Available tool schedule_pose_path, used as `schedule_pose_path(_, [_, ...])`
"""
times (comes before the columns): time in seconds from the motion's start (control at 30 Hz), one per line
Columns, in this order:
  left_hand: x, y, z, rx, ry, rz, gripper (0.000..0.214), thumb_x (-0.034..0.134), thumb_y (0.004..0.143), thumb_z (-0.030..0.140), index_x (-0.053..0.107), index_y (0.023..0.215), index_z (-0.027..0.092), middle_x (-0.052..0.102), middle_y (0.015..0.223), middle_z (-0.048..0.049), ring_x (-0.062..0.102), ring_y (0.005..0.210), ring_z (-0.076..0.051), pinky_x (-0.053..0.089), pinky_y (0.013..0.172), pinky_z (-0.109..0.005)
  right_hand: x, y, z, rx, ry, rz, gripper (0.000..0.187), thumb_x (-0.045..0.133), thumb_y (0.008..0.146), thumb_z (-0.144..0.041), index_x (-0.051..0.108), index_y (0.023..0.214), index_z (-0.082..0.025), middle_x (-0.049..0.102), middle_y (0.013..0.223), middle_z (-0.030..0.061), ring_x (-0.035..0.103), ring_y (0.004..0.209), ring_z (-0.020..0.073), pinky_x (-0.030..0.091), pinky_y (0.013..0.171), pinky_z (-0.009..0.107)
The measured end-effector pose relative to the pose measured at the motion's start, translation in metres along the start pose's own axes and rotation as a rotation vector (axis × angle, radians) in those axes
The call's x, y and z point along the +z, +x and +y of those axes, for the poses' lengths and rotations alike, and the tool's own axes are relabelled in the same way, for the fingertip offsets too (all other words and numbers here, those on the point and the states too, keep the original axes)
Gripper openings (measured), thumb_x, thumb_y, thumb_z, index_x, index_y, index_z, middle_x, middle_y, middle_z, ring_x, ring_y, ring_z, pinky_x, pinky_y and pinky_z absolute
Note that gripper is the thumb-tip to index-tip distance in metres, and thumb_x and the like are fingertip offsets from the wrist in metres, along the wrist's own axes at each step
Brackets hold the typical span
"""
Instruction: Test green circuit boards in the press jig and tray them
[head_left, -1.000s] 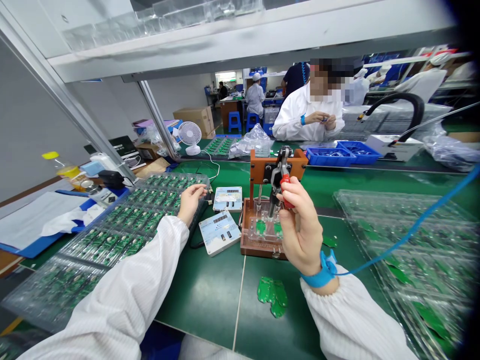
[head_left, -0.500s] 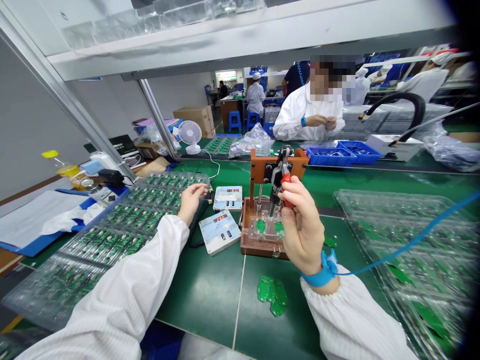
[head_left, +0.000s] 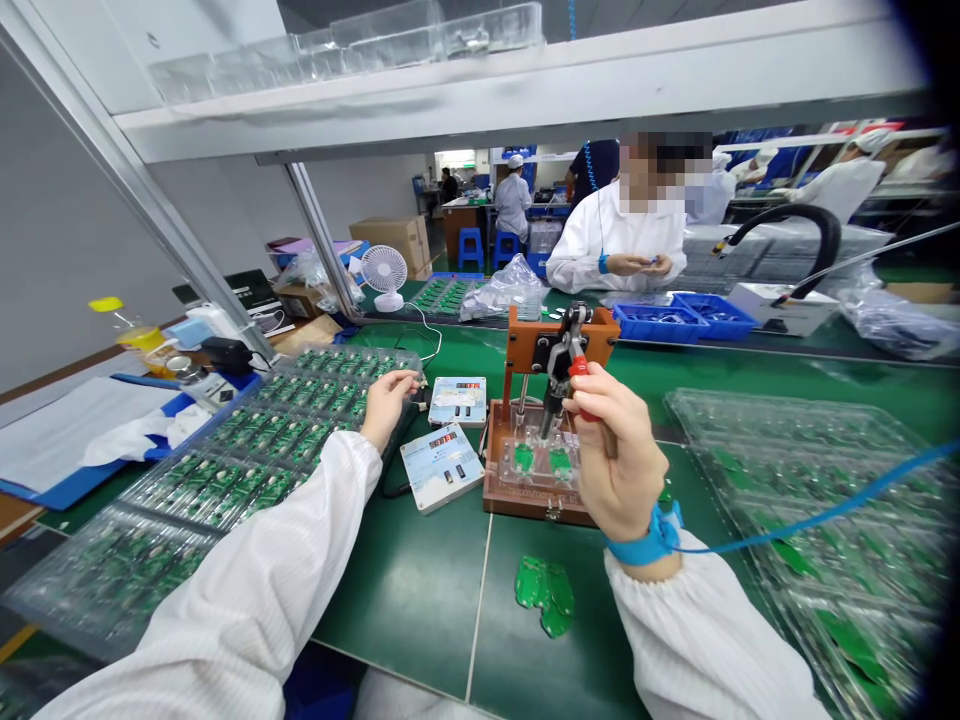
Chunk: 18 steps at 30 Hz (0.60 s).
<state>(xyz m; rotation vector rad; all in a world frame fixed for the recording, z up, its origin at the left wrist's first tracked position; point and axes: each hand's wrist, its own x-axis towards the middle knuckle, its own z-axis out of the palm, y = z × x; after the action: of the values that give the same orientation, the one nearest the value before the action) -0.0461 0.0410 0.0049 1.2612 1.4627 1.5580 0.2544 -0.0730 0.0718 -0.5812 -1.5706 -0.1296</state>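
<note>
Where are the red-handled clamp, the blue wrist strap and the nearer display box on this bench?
Red-handled clamp (head_left: 578, 367): head view, on the red handle.
Blue wrist strap (head_left: 643, 541): head view, on the band.
Nearer display box (head_left: 442, 468): head view, on its top face.

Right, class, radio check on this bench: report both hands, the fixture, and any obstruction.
Left hand at rim of clear tray of circuit boards. Right hand gripping red-handled toggle clamp on wooden fixture. Green boards under clamp. Loose green boards in front of fixture.
</note>
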Motion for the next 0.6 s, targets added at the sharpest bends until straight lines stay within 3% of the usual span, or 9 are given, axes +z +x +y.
schedule_pose_path(0.17, [0.000, 0.002, -0.002, 0.001, -0.014, -0.005, 0.026, 0.070, 0.069, 0.039, 0.075, 0.083, 0.017, 0.075, 0.082, -0.0080, 0.069, 0.082, -0.022, 0.053, 0.078, -0.034, -0.013, 0.020, -0.001, -0.146, -0.137, -0.065, 0.044, 0.056, 0.098, -0.012, 0.059, 0.136, -0.033, 0.073, 0.119, 0.0035, 0.067, 0.116, 0.0238, 0.060, 0.094, 0.044])
schedule_pose_path(0.3, [-0.001, 0.002, -0.003, 0.007, -0.012, -0.009, 0.027, 0.070, 0.070, 0.038, 0.076, 0.086, 0.017, 0.075, 0.083, -0.0083, 0.069, 0.083, -0.022, 0.054, 0.080, -0.034, -0.018, 0.070, -0.009, -0.112, -0.146, -0.067, 0.034, 0.051, 0.103, -0.017, 0.065, 0.129, -0.032, 0.072, 0.118, 0.0029, 0.067, 0.108, 0.0220, 0.057, 0.093, 0.043])
schedule_pose_path(0.37, [-0.001, 0.001, -0.003, 0.010, -0.006, -0.013, 0.027, 0.071, 0.070, 0.038, 0.076, 0.086, 0.017, 0.075, 0.083, -0.0085, 0.070, 0.082, -0.023, 0.054, 0.079, -0.035, -0.014, 0.102, -0.003, -0.044, -0.067, -0.058, 0.029, 0.046, 0.106, -0.024, 0.068, 0.126, -0.026, 0.073, 0.111, 0.0040, 0.069, 0.099, 0.0187, 0.058, 0.089, 0.038])
schedule_pose_path(0.47, [-0.001, 0.001, -0.003, 0.021, 0.011, -0.017, 0.027, 0.071, 0.070, 0.039, 0.076, 0.085, 0.017, 0.075, 0.082, -0.0086, 0.069, 0.081, -0.023, 0.054, 0.077, -0.034, -0.001, 0.148, 0.026, 0.145, 0.038, -0.115, 0.033, 0.046, 0.106, -0.035, 0.068, 0.123, -0.018, 0.073, 0.098, 0.0021, 0.070, 0.082, 0.0108, 0.056, 0.073, 0.025])
schedule_pose_path(0.6, [-0.001, 0.003, -0.004, 0.047, 0.048, -0.029, 0.027, 0.067, 0.072, 0.039, 0.075, 0.085, 0.016, 0.074, 0.082, -0.0089, 0.069, 0.082, -0.023, 0.055, 0.079, -0.035, 0.013, 0.175, 0.075, 0.450, 0.093, -0.352, 0.050, 0.038, 0.104, -0.044, 0.069, 0.119, -0.007, 0.074, 0.090, 0.0001, 0.072, 0.080, 0.0091, 0.053, 0.073, 0.021])
